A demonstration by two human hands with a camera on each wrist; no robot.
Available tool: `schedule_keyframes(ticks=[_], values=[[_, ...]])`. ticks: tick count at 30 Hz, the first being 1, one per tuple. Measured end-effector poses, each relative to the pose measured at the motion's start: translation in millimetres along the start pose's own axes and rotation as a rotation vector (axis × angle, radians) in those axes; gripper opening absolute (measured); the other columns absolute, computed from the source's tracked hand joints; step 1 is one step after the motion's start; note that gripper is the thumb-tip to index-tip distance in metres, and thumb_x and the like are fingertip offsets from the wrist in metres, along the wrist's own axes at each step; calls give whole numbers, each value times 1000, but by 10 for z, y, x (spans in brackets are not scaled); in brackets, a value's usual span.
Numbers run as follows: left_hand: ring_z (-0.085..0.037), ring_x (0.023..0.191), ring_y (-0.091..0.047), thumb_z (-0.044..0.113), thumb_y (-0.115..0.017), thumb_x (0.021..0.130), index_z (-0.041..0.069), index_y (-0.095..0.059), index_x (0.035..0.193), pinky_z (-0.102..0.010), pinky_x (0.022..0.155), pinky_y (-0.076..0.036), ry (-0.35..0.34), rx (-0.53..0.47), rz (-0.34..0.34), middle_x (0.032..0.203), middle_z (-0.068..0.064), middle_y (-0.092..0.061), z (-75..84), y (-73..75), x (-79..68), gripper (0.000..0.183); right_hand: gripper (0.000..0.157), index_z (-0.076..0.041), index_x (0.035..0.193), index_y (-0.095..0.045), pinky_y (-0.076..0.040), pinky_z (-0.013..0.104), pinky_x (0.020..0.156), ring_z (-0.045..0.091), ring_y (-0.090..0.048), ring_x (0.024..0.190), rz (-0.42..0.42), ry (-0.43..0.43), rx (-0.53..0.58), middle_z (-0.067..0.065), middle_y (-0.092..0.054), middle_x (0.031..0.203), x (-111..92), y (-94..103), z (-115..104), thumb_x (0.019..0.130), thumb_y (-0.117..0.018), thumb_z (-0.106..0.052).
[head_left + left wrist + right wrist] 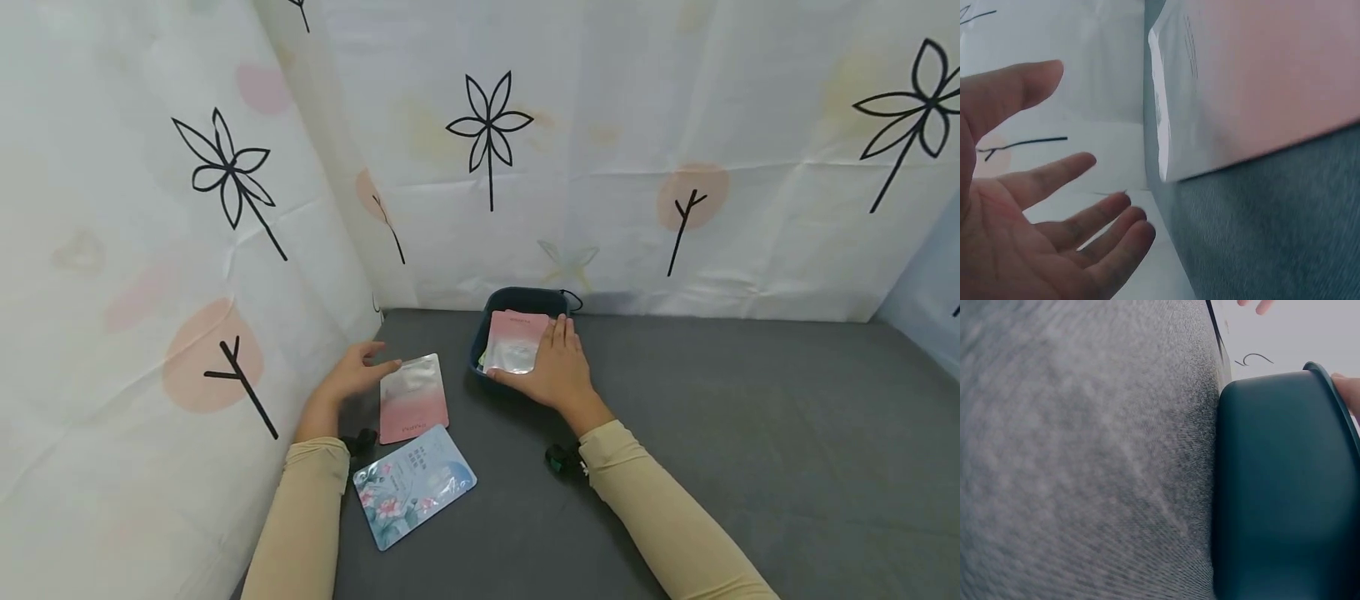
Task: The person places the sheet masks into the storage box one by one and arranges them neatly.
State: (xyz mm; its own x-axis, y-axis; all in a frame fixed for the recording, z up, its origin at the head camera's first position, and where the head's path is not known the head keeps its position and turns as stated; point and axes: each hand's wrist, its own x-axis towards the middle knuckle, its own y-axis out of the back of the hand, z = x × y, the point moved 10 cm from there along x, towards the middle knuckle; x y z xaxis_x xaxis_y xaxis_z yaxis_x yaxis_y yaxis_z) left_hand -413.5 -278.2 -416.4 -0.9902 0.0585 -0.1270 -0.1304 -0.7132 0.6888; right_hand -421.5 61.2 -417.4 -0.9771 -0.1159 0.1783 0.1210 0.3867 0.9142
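My left hand hovers at the top edge of a pink-and-silver sachet lying on the grey table. In the left wrist view its fingers are spread, and the sachet's silver end lies apart from them. Overlapping that sachet's near side is a blue flower-printed sachet. My right hand rests over another pink-and-silver sachet in a dark teal bin, fingers extended along its right side. From the right wrist, the bin's outer wall fills the right side, with a fingertip at its rim.
A white curtain with flower and twig prints hangs behind and to the left. The bin stands near the table's back edge, with a thin dark cord loop beside it. Grey tabletop stretches to the right.
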Motion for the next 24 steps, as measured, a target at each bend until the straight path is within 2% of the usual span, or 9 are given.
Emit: schedule_keyframes(ticks=[4, 7, 15, 24], values=[[-51, 155, -32, 39, -63, 106, 0, -35, 162, -69, 122, -33, 33, 19, -34, 167, -33, -32, -55, 35, -46, 74, 146, 10, 166, -15, -18, 55, 133, 46, -11, 165, -2, -6, 14, 31, -9, 175, -25, -4, 4, 74, -59, -96], [-53, 151, -36, 38, -63, 106, -1, -38, 160, -70, 121, -35, 41, 30, -51, 163, -34, -36, -93, 30, -87, 72, 147, 9, 166, -14, -17, 55, 134, 45, -10, 165, -13, -11, 26, 31, -8, 176, -45, -21, -5, 74, -60, -95], [-52, 140, -50, 35, -64, 104, -7, -46, 152, -66, 114, -45, 5, 75, -93, 153, -36, -48, -101, -47, -102, 66, 147, 9, 166, -14, -16, 54, 134, 43, -10, 166, -8, -9, 34, 29, -8, 176, -29, -25, -15, 73, -60, -96], [-50, 142, -49, 40, -64, 104, -5, -49, 151, -66, 117, -42, 34, 59, -91, 155, -34, -49, -107, -56, -83, 67, 147, 9, 166, -15, -17, 54, 134, 44, -10, 166, -1, -10, 28, 29, -8, 176, -22, 25, -15, 73, -61, -95]])
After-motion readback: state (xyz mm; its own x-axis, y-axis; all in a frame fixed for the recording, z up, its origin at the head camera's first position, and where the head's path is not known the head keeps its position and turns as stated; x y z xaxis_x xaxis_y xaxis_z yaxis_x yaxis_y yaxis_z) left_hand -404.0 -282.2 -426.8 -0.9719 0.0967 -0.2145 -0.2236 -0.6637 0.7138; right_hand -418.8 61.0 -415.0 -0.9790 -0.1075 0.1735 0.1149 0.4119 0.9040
